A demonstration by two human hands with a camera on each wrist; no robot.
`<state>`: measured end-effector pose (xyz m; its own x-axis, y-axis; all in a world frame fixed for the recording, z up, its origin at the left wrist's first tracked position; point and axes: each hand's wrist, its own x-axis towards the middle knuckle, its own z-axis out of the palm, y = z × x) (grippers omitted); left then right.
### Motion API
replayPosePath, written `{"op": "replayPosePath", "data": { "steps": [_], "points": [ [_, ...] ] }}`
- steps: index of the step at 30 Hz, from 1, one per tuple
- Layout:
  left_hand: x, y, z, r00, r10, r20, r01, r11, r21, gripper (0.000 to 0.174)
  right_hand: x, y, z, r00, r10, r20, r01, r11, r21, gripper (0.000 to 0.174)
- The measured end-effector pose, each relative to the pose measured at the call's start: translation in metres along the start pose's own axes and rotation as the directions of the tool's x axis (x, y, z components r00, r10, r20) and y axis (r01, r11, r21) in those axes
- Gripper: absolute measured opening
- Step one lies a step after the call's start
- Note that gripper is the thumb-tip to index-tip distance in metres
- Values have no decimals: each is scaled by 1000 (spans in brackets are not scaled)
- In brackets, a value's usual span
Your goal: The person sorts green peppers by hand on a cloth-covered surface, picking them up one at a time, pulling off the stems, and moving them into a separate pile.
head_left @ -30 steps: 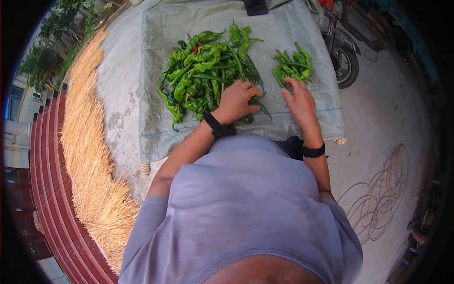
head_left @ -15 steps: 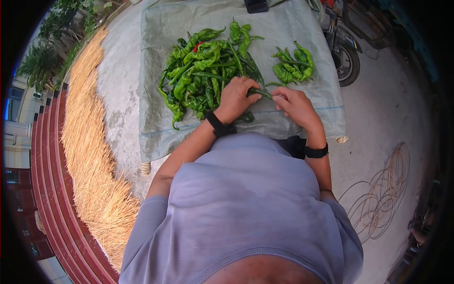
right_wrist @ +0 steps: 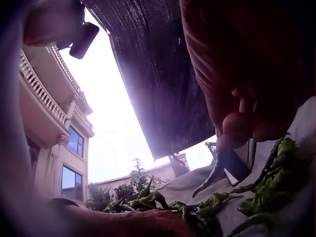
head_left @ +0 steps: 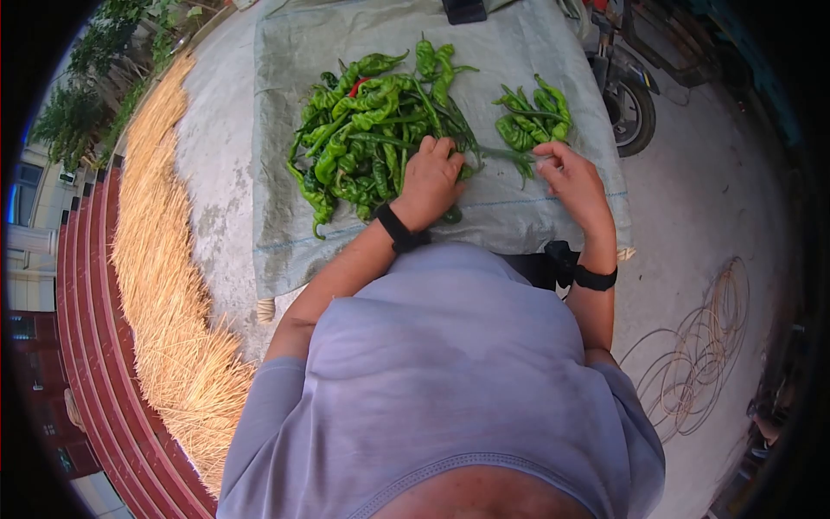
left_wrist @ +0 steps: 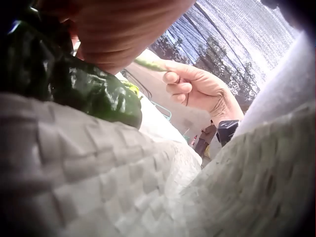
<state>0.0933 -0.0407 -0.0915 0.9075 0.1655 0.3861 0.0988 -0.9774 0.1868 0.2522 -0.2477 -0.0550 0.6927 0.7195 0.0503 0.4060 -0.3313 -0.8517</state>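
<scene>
In the head view the large pile of green peppers (head_left: 367, 130) lies on the pale woven sheet (head_left: 536, 216). My left hand (head_left: 428, 183) rests at the pile's lower right edge, its fingers loosely bent against the peppers. My right hand (head_left: 575, 183) pinches a blurred green pepper (head_left: 522, 162) by one end, below the smaller group of peppers (head_left: 532, 117). The left wrist view shows that pepper (left_wrist: 150, 63) between the thumb and fingers of my right hand (left_wrist: 200, 89), with a dark green pepper (left_wrist: 84, 91) close to the camera.
A dark flat object (head_left: 465, 10) lies at the sheet's far edge. Straw (head_left: 164, 285) is spread on the ground at left, beside red steps (head_left: 95, 320). A wheeled vehicle (head_left: 635, 117) stands at right, with coiled cable (head_left: 705, 355) on the ground nearer me.
My right hand has closed on a pepper beside my left hand and moved right with it. My left hand has let that pepper go and stayed at the pile's edge.
</scene>
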Motion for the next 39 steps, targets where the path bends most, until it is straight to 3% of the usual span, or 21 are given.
{"op": "replayPosePath", "data": {
  "steps": [2,8,11,14,17,20,22,25,26,31,35,38,39],
  "points": [
    [-1,-3,2,1000,-9,-3,9,1000,3,33,-6,7,11,976,-198,-88,135,872,-470,25],
    [0,0,1,993,-71,-90,59,991,-123,31,-8,-27,17,990,0,-140,-54,922,-384,26],
    [2,2,0,987,-40,-158,18,990,-137,30,-8,-26,30,966,-147,-214,51,916,-398,31],
    [1,7,-3,987,-25,-162,0,988,-156,29,-11,-35,39,977,-133,-167,74,945,-317,36],
    [3,12,-8,987,15,-163,-45,982,-182,29,-15,-34,45,977,-214,4,205,929,-309,27],
    [6,17,-13,985,60,-164,-97,969,-227,32,-11,-32,50,988,-107,109,146,867,-477,18],
    [6,18,-15,979,42,-198,-100,951,-292,35,-8,-31,46,986,-30,162,87,930,-358,22],
    [9,15,-21,923,-162,-350,43,945,-324,39,-8,-36,30,979,43,198,-5,982,-191,26],
    [10,8,-18,901,-172,-399,51,954,-295,46,-8,-36,24,978,62,202,-34,990,-138,27],
    [18,0,-26,903,-294,-313,159,906,-393,41,3,-20,16,999,20,35,-32,918,395,38],
    [38,1,-38,972,-101,-210,70,986,-153,41,11,-20,32,996,26,-86,41,716,697,50],
    [54,-14,-26,992,56,-117,-56,998,5,40,15,-4,44,970,242,19,-182,672,718,63],
    [57,-18,-21,992,98,-84,-94,994,52,40,16,-1,47,972,234,22,-177,667,723,59]
  ]
}}
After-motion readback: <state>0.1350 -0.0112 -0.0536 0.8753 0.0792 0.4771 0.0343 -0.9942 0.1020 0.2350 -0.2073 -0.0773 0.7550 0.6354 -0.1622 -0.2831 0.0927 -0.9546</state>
